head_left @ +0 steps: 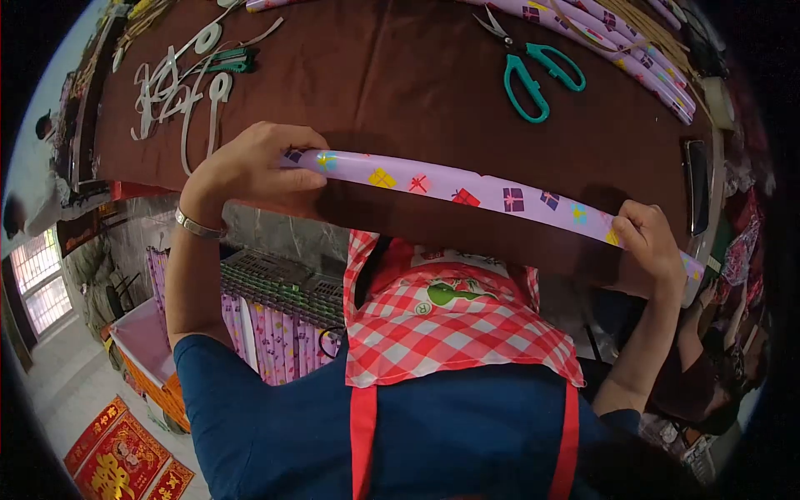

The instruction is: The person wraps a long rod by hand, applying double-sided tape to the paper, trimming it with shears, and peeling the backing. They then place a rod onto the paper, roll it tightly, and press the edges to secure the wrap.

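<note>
A long, narrow roll of lilac paper [483,190] printed with coloured gift boxes lies across the near edge of the brown-covered table [392,92]. My left hand [271,162] grips its left end, thumb below and fingers above. Near the roll's right end, my right hand [650,237] is closed around it, and a short piece sticks out beyond the hand. Teal-handled scissors [533,79] rest on the table above the roll, blades parted. Tangled white ribbon [171,87] lies at the upper left, beside a green clip-like tool [232,60].
More patterned rolls [637,62] lie at the back right. A dark phone [697,185] and a tape roll [718,102] are at the right edge. Below left stand many wrapped rolls [283,337] and an orange-sided box [142,371]. Another person's arm [692,333] shows at far right.
</note>
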Demonstrator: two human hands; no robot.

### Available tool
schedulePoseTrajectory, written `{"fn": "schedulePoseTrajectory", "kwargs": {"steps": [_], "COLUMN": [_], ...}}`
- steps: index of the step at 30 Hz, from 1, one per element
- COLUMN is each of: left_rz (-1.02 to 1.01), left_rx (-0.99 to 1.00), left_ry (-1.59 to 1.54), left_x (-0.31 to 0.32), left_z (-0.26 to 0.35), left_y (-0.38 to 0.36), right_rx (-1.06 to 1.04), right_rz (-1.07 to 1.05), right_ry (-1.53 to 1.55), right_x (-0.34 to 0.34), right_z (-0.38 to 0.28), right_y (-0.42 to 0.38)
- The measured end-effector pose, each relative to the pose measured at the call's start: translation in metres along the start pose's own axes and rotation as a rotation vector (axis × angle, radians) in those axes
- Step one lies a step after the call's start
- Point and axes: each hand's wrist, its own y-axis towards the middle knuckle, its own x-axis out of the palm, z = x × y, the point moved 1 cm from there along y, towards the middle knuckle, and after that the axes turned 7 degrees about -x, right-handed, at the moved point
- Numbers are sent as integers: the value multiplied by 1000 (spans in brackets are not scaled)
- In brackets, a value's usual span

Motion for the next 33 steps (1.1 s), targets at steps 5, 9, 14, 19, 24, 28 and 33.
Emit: {"fn": "schedulePoseTrajectory", "kwargs": {"steps": [5,9,14,19,24,28,33], "left_rz": [-82,33,103,110,211,292,180], "left_rx": [-78,-100,-134,-214,-117,43,8], "left_ry": [-43,-90,94,204,297,356,324], "left_x": [0,0,-1,21,49,73,64], "left_z": [-2,-20,-5,11,67,91,74], "left_y": [3,1,-4,6,30,50,52], "right_rx": [-16,-149,-95,-125,-183,-223,-305], "right_rz": [11,92,172,22,-28,17,250], "right_ry": [-77,-210,-272,-227,-219,-319,-395], "right_x": [1,9,18,25,35,40,41], "right_z": [-10,-19,-47,-66,-91,-100,-67], "right_y": [3,7,25,45,63,66,46]}}
